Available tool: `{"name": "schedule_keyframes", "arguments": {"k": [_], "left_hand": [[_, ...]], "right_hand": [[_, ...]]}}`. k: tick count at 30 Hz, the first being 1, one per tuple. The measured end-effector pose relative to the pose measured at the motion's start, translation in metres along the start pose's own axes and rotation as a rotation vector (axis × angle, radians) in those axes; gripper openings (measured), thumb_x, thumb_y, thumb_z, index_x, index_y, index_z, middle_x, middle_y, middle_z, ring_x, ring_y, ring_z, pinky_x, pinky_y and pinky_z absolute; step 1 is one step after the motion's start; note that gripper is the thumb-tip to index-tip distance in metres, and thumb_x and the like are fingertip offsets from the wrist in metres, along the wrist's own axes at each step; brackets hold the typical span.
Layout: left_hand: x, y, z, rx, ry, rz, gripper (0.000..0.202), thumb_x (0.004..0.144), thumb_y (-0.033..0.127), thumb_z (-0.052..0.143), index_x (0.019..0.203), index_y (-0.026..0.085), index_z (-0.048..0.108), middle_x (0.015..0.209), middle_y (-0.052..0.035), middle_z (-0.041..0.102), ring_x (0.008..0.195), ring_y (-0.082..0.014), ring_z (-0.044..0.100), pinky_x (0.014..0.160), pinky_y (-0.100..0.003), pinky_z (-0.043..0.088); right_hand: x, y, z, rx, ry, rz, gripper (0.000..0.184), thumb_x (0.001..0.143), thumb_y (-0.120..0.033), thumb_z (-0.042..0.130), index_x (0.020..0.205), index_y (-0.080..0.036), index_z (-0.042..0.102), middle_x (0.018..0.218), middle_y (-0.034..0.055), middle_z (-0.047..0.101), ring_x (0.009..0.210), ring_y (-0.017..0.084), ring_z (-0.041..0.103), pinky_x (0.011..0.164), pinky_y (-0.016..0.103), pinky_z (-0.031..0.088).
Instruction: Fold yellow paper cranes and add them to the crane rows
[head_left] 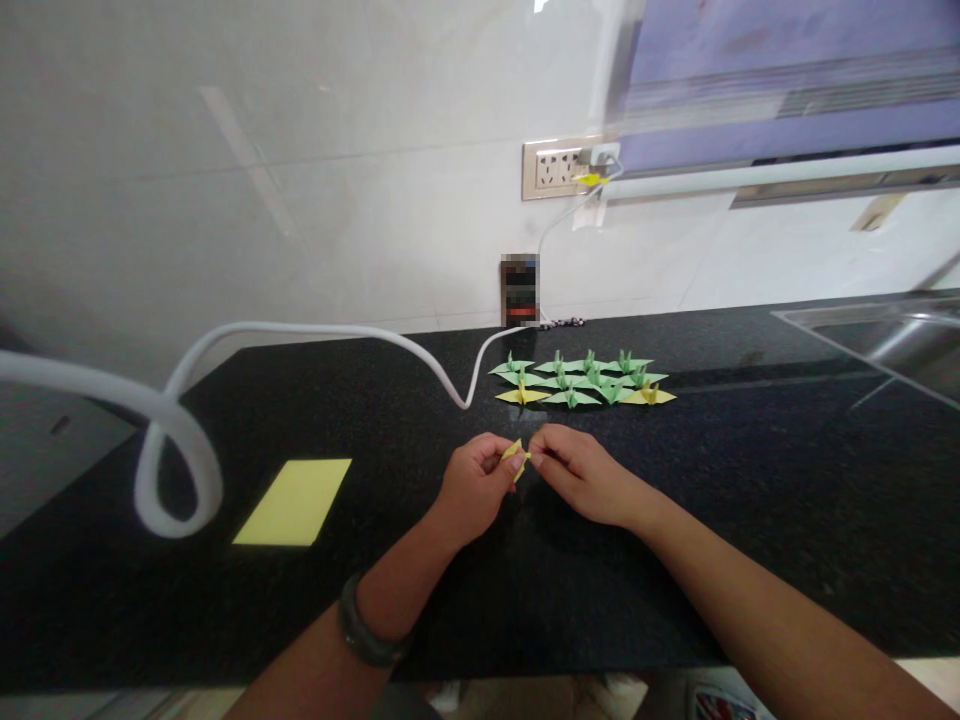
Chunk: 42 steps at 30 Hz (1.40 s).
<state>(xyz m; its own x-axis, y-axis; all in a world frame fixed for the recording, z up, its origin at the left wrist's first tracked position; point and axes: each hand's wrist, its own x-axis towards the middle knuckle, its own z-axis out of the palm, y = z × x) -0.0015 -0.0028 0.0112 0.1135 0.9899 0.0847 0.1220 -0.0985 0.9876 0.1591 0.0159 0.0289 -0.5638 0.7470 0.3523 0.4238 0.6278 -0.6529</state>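
Between my hands is a small piece of folded yellow paper [517, 448], held just above the dark countertop. My left hand [474, 482] pinches its body between thumb and fingers, covering much of it. At its right end, the fingertips of my right hand [581, 474] are closed on a narrow tip. Just beyond my hands stand several green paper cranes [573, 397] in close rows. The front row also has a yellow crane [523, 396] at its left end and another yellow crane [649, 396] at its right.
Yellow paper sheets [294, 503] lie flat on the black countertop [360, 620] to the left. A thick white cable [315, 328] loops across the left side. A blurred-out phone-like device [520, 290] leans on the wall below the socket [551, 170]. A sink [892, 335] is at right.
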Motion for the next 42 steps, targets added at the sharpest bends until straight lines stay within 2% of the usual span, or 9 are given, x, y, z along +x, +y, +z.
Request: {"name": "schedule_keyframes", "arguments": {"k": [6, 17, 22, 25, 27, 30, 35, 38, 42], "left_hand": [[0.000, 0.001, 0.000, 0.000, 0.003, -0.011, 0.020, 0.068, 0.034, 0.054, 0.073, 0.015, 0.059, 0.058, 0.0012, 0.054, 0.050, -0.0088, 0.048, 0.048, -0.020, 0.040], [0.001, -0.001, 0.002, -0.124, -0.039, -0.044, 0.021, 0.067, 0.031, 0.057, 0.078, 0.014, 0.057, 0.069, -0.0014, 0.057, 0.062, -0.0109, 0.054, 0.058, -0.023, 0.045], [0.002, 0.003, -0.001, -0.244, -0.019, -0.075, 0.034, 0.069, 0.029, 0.057, 0.099, 0.017, 0.045, 0.083, -0.0028, 0.056, 0.067, -0.0111, 0.056, 0.061, -0.025, 0.046], [0.003, 0.003, -0.003, -0.266, -0.107, -0.102, 0.044, 0.067, 0.027, 0.059, 0.106, 0.020, 0.038, 0.078, -0.0006, 0.055, 0.066, -0.0114, 0.055, 0.057, -0.024, 0.045], [0.003, 0.001, -0.004, -0.275, -0.182, -0.106, 0.050, 0.065, 0.025, 0.061, 0.107, 0.020, 0.036, 0.075, 0.0004, 0.055, 0.065, -0.0111, 0.055, 0.058, -0.024, 0.045], [0.004, -0.001, -0.004, -0.274, -0.196, -0.105, 0.053, 0.062, 0.022, 0.064, 0.107, 0.019, 0.036, 0.076, 0.0000, 0.055, 0.064, -0.0105, 0.056, 0.060, -0.025, 0.045], [0.008, -0.006, -0.006, -0.106, -0.040, -0.205, 0.035, 0.065, 0.032, 0.060, 0.092, 0.015, 0.044, 0.067, 0.0002, 0.055, 0.053, -0.0091, 0.055, 0.049, -0.021, 0.044], [0.008, -0.007, -0.009, 0.020, -0.115, -0.218, 0.027, 0.068, 0.038, 0.055, 0.079, 0.013, 0.050, 0.061, -0.0002, 0.055, 0.046, -0.0078, 0.052, 0.042, -0.018, 0.041], [0.007, -0.009, -0.012, 0.100, -0.260, -0.179, 0.024, 0.070, 0.036, 0.053, 0.072, 0.013, 0.054, 0.060, -0.0012, 0.057, 0.049, -0.0085, 0.053, 0.046, -0.018, 0.042]], "right_hand": [[0.001, 0.002, 0.000, 0.011, 0.051, 0.032, 0.022, 0.084, -0.023, 0.035, 0.069, -0.017, 0.050, 0.066, 0.0001, 0.051, 0.063, 0.011, 0.047, 0.059, 0.022, 0.036], [0.001, 0.003, 0.007, 0.091, 0.108, 0.031, 0.017, 0.078, -0.023, 0.045, 0.067, -0.016, 0.056, 0.063, 0.0003, 0.052, 0.060, 0.010, 0.048, 0.057, 0.022, 0.037], [0.003, 0.015, 0.008, 0.353, 0.128, 0.264, 0.029, 0.081, -0.038, 0.039, 0.078, -0.015, 0.057, 0.065, 0.0007, 0.054, 0.052, 0.009, 0.049, 0.049, 0.022, 0.040], [0.005, 0.019, 0.007, 0.536, 0.145, 0.364, 0.035, 0.078, -0.043, 0.041, 0.097, -0.016, 0.052, 0.070, 0.0003, 0.053, 0.048, 0.007, 0.047, 0.043, 0.021, 0.041], [0.006, 0.020, 0.008, 0.602, 0.066, 0.362, 0.035, 0.075, -0.041, 0.047, 0.100, -0.016, 0.051, 0.068, -0.0006, 0.052, 0.048, 0.007, 0.047, 0.043, 0.020, 0.041], [0.005, 0.019, 0.011, 0.529, -0.025, 0.322, 0.022, 0.073, -0.034, 0.051, 0.078, -0.013, 0.056, 0.058, -0.0021, 0.051, 0.047, 0.007, 0.045, 0.044, 0.019, 0.038], [0.002, 0.024, 0.020, 0.398, 0.104, 0.304, 0.016, 0.073, -0.030, 0.051, 0.070, -0.014, 0.051, 0.055, -0.0025, 0.052, 0.048, 0.007, 0.046, 0.046, 0.018, 0.035], [0.001, 0.026, 0.021, 0.322, 0.093, 0.277, 0.016, 0.072, -0.030, 0.051, 0.071, -0.014, 0.051, 0.059, -0.0018, 0.054, 0.050, 0.007, 0.046, 0.045, 0.017, 0.034], [-0.002, 0.024, 0.017, 0.200, -0.063, 0.253, 0.011, 0.072, -0.022, 0.048, 0.072, -0.014, 0.056, 0.057, -0.0018, 0.054, 0.049, 0.007, 0.046, 0.043, 0.016, 0.032]]}}
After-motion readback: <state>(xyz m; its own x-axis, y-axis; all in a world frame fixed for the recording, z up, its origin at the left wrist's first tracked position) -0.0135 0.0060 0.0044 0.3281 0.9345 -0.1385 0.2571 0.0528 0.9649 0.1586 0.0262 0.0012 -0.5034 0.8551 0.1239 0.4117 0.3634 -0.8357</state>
